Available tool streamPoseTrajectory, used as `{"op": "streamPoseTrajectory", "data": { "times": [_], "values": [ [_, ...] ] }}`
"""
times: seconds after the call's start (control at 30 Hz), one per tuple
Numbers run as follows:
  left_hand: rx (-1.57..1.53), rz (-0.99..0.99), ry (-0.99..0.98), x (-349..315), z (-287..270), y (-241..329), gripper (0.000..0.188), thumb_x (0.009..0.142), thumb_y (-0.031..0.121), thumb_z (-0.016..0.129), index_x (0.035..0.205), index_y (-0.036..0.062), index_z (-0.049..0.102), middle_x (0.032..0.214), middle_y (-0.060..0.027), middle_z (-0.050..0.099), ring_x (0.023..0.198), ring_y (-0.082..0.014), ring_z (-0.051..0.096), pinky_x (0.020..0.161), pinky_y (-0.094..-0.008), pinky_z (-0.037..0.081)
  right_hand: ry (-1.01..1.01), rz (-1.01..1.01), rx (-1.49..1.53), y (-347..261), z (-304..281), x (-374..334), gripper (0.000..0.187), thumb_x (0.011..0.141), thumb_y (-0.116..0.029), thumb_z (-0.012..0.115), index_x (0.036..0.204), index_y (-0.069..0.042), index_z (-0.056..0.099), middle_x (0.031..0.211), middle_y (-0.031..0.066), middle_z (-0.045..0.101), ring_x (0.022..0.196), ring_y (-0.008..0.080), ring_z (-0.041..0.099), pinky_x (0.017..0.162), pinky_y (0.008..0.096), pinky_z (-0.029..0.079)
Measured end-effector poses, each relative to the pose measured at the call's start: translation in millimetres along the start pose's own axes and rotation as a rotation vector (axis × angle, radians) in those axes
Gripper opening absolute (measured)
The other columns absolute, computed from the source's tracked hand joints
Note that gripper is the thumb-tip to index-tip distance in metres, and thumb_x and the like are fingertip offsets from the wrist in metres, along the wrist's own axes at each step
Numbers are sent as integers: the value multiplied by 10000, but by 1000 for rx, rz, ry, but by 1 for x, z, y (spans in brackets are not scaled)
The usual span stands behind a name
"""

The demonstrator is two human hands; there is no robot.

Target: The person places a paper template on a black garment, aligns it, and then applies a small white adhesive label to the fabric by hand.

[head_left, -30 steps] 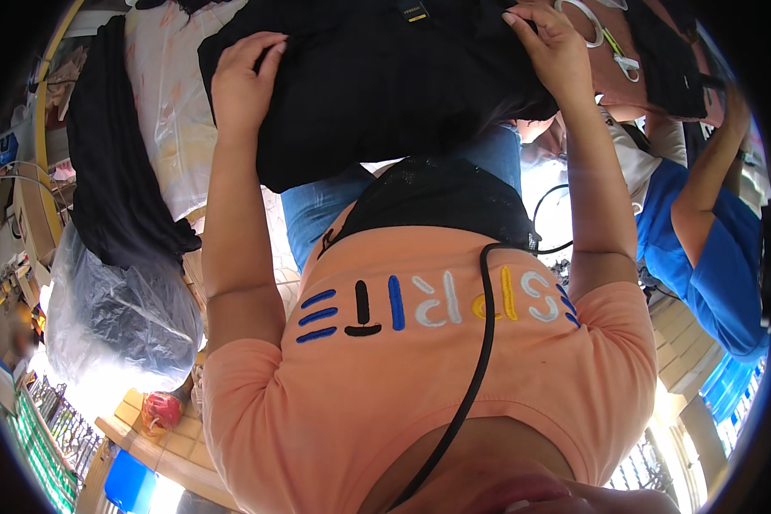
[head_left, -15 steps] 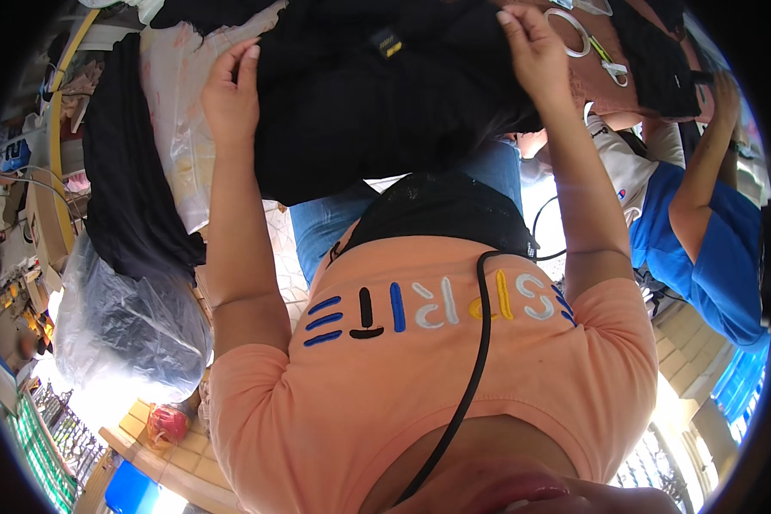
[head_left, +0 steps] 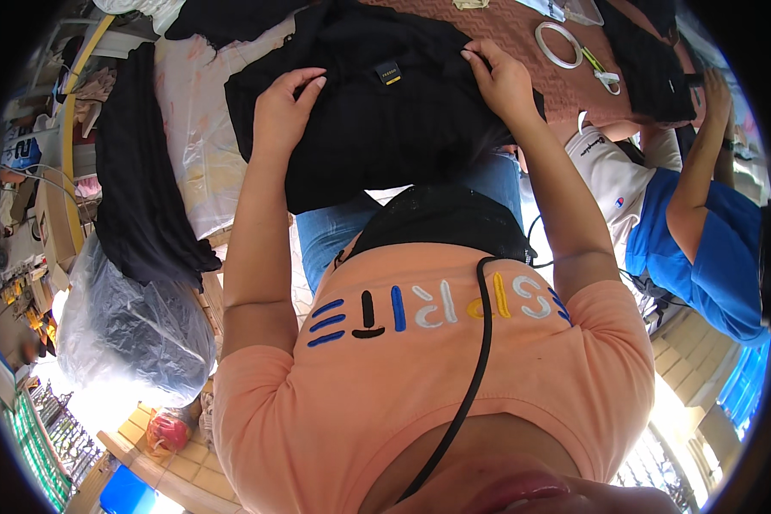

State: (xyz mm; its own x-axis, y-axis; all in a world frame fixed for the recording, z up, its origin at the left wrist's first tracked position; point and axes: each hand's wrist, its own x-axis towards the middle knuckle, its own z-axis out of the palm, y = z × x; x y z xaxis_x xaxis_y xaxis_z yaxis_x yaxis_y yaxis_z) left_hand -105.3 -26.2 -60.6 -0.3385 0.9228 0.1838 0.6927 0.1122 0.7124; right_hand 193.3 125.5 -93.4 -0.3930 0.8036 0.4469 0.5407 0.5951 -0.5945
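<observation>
A black garment [head_left: 377, 137] lies over the near edge of the table, with part of it hanging down in front of my thighs. A small dark label [head_left: 389, 74] with a yellow lower edge sits near its middle. My left hand [head_left: 284, 111] pinches the cloth between thumb and forefinger, left of the label. On the other side my right hand [head_left: 500, 83] pinches the garment near its far right edge. Both hands are closed at the fingertips, and the cloth between them is loosely spread with soft folds.
The table has a brown textured cover [head_left: 505, 43] and a clear plastic sheet [head_left: 197, 128] at left. A white tape roll [head_left: 558, 44] and yellow-green thread snips [head_left: 604, 70] lie right. Black cloth [head_left: 141, 171] hangs left above a plastic bag [head_left: 133, 317]. A co-worker in blue [head_left: 702, 248] sits right.
Both hands have come nearer to me and closer together, bringing the garment with them. The far side of the garment and more of the brown cover now show.
</observation>
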Motion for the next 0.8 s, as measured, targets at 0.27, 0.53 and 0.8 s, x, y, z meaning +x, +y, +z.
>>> {"op": "streamPoseTrajectory", "data": {
  "times": [0.27, 0.53, 0.8],
  "values": [
    [9, -14, 67, -10, 13, 2, 240, 939, 268, 720, 1112, 110, 770, 1070, -123, 744, 986, -305, 721, 851, -349, 549, -37, 8, 16, 2, -5, -2, 249, 947, -314, 690, 1099, -119, 713, 988, 128, 746, 932, 368, 703, 797, 449, 550],
    [-88, 177, 184, 2, -21, 40, 256, 960, 186, 729, 1190, 76, 745, 1080, -62, 744, 999, -161, 694, 937, -293, 510, 53, -131, 225, -62, -69, 2, 273, 866, -245, 812, 1096, -114, 746, 1042, 69, 738, 1004, 277, 681, 881, 362, 531],
    [-431, 249, 192, -9, -34, 87, 259, 959, 183, 730, 1178, 44, 729, 1128, -69, 737, 1051, -160, 677, 957, -296, 491, 40, -233, 351, -103, -101, -2, 220, 850, -156, 832, 1031, -61, 753, 1007, 72, 749, 944, 217, 710, 848, 318, 535]
  ]
}}
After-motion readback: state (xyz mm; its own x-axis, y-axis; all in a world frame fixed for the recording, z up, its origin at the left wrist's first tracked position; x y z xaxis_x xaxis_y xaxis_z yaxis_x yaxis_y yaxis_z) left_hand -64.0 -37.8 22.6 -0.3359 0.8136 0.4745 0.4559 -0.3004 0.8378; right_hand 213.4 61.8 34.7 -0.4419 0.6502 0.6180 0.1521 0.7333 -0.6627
